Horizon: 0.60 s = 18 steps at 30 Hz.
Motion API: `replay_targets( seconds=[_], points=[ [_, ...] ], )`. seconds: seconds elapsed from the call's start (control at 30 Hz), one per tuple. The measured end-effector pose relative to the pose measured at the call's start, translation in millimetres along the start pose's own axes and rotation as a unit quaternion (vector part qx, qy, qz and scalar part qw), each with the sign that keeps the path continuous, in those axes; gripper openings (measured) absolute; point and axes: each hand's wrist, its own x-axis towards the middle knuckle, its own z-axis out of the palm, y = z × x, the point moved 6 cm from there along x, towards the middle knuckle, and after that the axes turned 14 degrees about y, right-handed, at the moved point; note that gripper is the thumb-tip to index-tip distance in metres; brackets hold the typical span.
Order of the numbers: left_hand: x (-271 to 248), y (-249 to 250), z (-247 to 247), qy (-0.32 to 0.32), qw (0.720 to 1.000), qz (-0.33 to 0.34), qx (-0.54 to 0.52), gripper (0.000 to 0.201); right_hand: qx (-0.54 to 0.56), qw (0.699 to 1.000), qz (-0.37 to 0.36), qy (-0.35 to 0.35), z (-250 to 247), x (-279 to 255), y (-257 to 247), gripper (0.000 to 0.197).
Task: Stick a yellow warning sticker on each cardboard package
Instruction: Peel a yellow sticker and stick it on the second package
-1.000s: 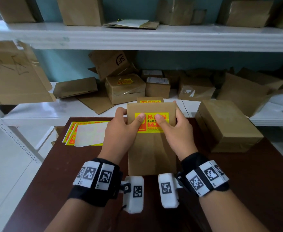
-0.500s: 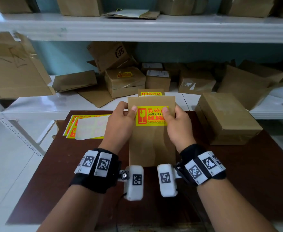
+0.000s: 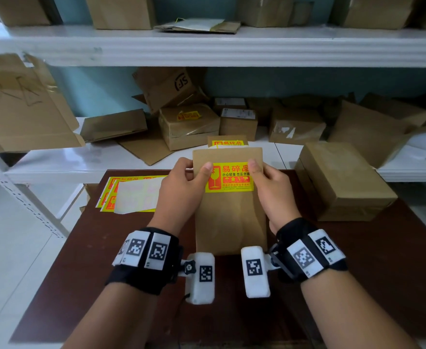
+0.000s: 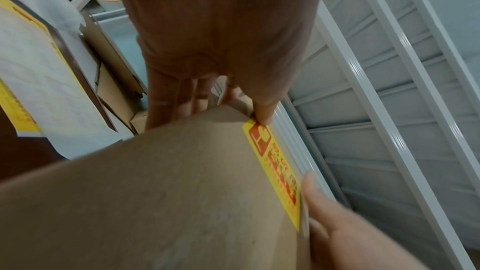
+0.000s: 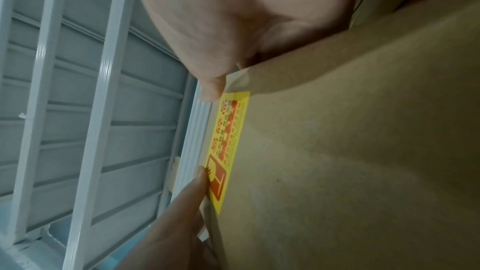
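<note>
I hold a flat brown cardboard package (image 3: 229,217) tilted up over the dark table, its far end raised. A yellow warning sticker (image 3: 231,178) with red print lies across its upper face. My left hand (image 3: 181,185) grips the package's left edge, thumb on the sticker's left end and fingers behind. My right hand (image 3: 270,182) grips the right edge, thumb on the sticker's right end. In the left wrist view the sticker (image 4: 275,169) runs along the package (image 4: 155,192). In the right wrist view the same sticker (image 5: 228,147) shows on the package (image 5: 350,151).
Sheets of yellow stickers (image 3: 131,195) lie on the table's far left corner. A thick brown box (image 3: 343,180) sits at the right. A small stickered package (image 3: 228,142) stands just behind the held one. The white shelf (image 3: 81,162) beyond holds several cardboard boxes.
Both hands have lifted the package's far end up off the table. The thumbs slid apart from the sticker's middle to its two ends.
</note>
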Motion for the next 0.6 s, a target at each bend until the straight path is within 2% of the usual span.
replay_targets(
  seconds=[0.07,0.1,0.27,0.47,0.6],
  points=[
    [2.8,-1.3,0.0,-0.014,1.000,-0.007,-0.018,0.030,0.018,1.000,0.013,-0.004,-1.8,0.5,1.2,0.025],
    [3.8,-1.5,-0.6,-0.022,0.999,-0.010,-0.029,0.026,0.024,0.999,0.017,-0.013,-2.1,-0.5,-0.4,0.023],
    [2.9,-0.7,-1.5,-0.076,0.991,-0.028,-0.102,0.020,0.013,0.998,0.006,-0.065,-4.3,1.2,-2.8,0.025],
    [5.9,-8.6,-3.1,-0.125,0.984,-0.052,-0.117,0.037,-0.020,0.994,-0.019,-0.101,-6.2,0.2,-3.4,0.032],
    [6.8,-12.7,-2.4,-0.129,0.981,-0.066,-0.130,0.039,-0.045,0.994,-0.023,-0.096,-3.6,-0.9,0.1,0.030]
  ],
)
